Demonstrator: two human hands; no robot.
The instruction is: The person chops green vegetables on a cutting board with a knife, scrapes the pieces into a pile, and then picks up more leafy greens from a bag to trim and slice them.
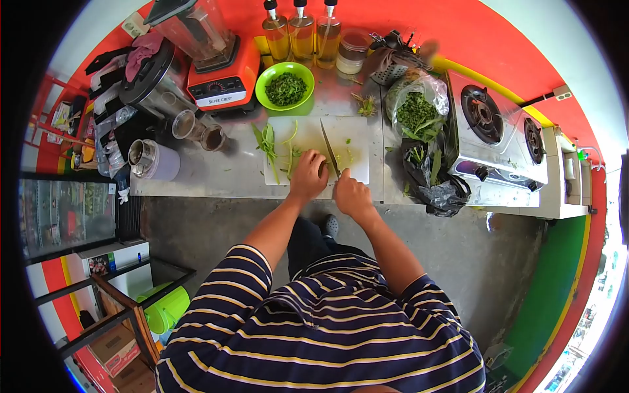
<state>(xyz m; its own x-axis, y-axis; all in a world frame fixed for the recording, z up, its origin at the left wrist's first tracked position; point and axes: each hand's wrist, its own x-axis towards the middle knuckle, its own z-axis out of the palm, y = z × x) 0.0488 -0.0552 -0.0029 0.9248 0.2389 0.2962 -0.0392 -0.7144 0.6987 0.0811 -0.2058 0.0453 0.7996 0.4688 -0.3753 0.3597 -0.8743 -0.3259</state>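
On the metal counter lies a white cutting board (pixel 361 128). My right hand (pixel 354 194) is closed round the handle of a knife (pixel 329 145), whose blade points away from me across the board. Just left of the blade, my left hand (pixel 309 173) is curled down on the board, its fingers bent over green stems (pixel 292 152); the part under the fingers is hidden. Leafy green stalks (pixel 267 145) lie at the board's left side. Small cut bits (pixel 349 156) are scattered right of the knife.
Behind the board stands a green bowl (pixel 308 101) of chopped leaves beside an orange blender (pixel 229 78). Oil bottles (pixel 302 39) line the wall. To the right are a plastic bag of greens (pixel 419 111), a black bag (pixel 445 195) and a gas stove (pixel 501 144). Cups (pixel 213 138) stand left.
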